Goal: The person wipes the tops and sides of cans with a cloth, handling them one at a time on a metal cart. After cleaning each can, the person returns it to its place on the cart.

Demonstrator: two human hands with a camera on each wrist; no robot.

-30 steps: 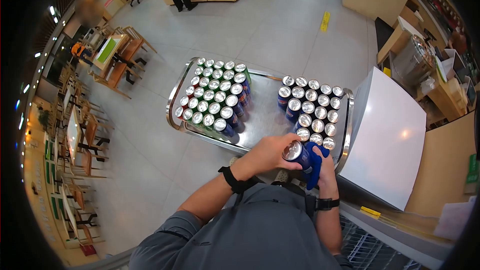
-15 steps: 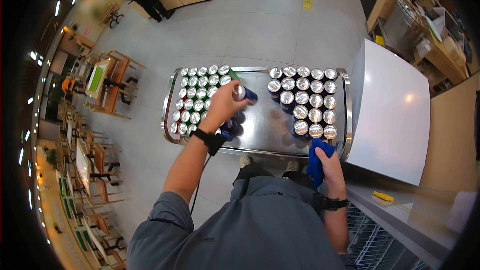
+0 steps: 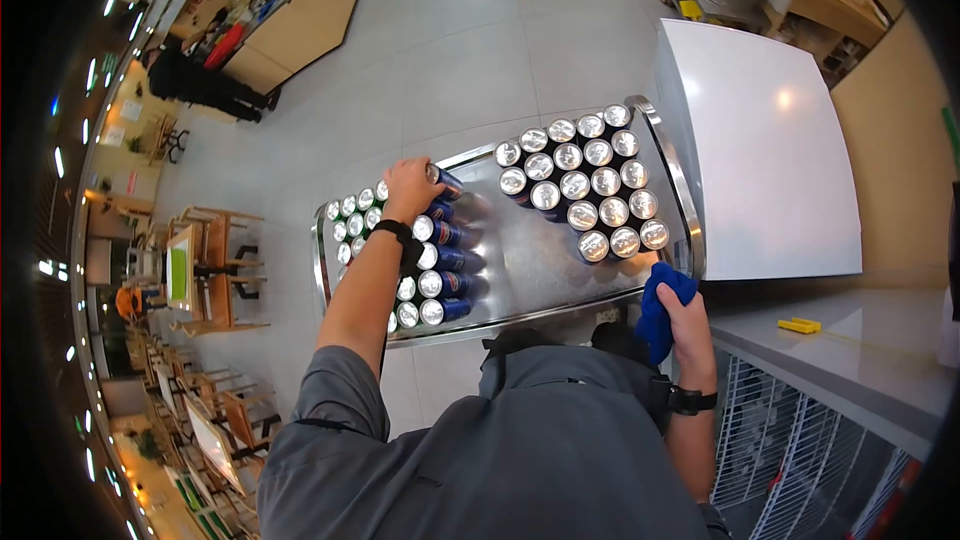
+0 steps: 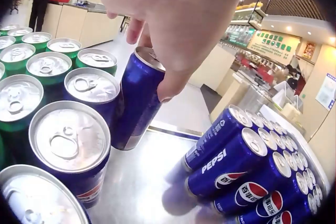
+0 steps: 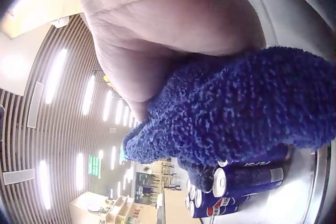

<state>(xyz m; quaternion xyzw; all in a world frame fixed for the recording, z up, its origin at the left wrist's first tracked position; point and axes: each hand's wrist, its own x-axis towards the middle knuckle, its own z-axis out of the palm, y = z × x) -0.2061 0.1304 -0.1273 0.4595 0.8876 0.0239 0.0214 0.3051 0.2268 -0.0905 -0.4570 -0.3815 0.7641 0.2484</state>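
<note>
L hand [image 3: 408,190] has a blue can [image 4: 137,100] pinched btwn thumb & fingers, at the far end of the blue row edging the L group, w/ green cans [image 4: 50,66] just beyond that row. Can't tell if its base touches the steel cart top [image 3: 530,265]. R hand [image 3: 690,328] clutches a fuzzy blue cloth [image 3: 662,318] nr the cart's near R corner, close to the Pepsi cans [image 3: 575,182].

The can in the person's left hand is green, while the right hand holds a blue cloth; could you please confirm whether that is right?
Not quite: the can in the left hand is blue, not green, as the left wrist view shows. The right hand does hold a blue cloth.
</note>
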